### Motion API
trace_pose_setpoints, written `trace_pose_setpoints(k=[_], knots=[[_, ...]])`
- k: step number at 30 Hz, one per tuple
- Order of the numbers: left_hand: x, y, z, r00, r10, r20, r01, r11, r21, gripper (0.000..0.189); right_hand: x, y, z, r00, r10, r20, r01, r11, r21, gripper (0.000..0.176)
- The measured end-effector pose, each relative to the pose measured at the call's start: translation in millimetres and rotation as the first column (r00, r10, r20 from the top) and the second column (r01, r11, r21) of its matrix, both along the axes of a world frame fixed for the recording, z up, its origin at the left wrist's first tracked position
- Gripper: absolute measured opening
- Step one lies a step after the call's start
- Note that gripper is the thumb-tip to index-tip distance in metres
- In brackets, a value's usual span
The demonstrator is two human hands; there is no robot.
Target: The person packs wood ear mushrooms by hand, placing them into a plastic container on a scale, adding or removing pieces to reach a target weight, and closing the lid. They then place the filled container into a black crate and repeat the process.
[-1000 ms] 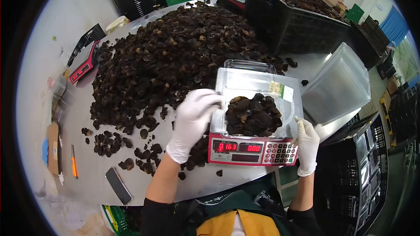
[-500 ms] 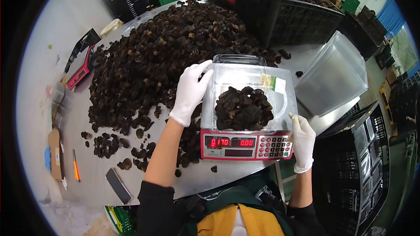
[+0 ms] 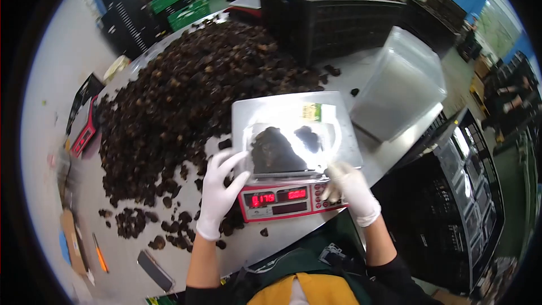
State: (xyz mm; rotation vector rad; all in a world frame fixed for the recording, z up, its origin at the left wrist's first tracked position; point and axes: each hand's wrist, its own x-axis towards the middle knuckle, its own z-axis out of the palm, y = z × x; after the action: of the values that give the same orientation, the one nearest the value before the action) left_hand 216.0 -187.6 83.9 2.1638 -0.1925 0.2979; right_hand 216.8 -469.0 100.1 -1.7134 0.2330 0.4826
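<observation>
Clear plastic clamshell box (image 3: 291, 148) now lidded on red scale (image 3: 282, 199); left hand (image 3: 220, 192) splayed open, right hand (image 3: 349, 189) curled, pressing corners.

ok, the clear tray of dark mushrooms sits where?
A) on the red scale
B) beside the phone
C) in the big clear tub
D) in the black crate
A: the clear tray rests on the scale, left hand at its left edge, right hand at its front right corner.

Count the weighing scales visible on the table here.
2. One scale sits before the person, carrying a clear box; a second scale lies at the table left edge, beside the dark pile. The pile could hide more.
</observation>
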Motion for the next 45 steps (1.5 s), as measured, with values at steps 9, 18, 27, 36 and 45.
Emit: trace_pose_setpoints(k=[9,18,27,36,45], knots=[[-19,-10,-11,0.903,-0.168,-0.396,-0.211,0.627,-0.75,0.062,-6,19,-31,0.991,-0.13,-0.021,0.124,0.867,0.483,0.021],[-30,-20,-20,0.958,-0.068,-0.277,-0.16,0.675,-0.72,0.071,6,31,-47,0.956,-0.259,0.136,0.178,0.884,0.432,0.012],[-62,-79,23,0.882,-0.335,-0.331,0.043,0.758,-0.651,0.054,-91,-124,87,0.618,-0.645,0.451,0.533,0.764,0.362,0.011],[-66,-74,21,0.878,-0.234,-0.418,-0.084,0.784,-0.615,0.024,-66,-428,59,0.464,-0.744,0.481,0.864,0.5,-0.061,0.025],[-62,-32,-13,0.926,-0.172,-0.336,-0.05,0.827,-0.56,0.024,-21,-400,14,0.645,-0.731,0.222,0.763,0.603,-0.231,0.037]])
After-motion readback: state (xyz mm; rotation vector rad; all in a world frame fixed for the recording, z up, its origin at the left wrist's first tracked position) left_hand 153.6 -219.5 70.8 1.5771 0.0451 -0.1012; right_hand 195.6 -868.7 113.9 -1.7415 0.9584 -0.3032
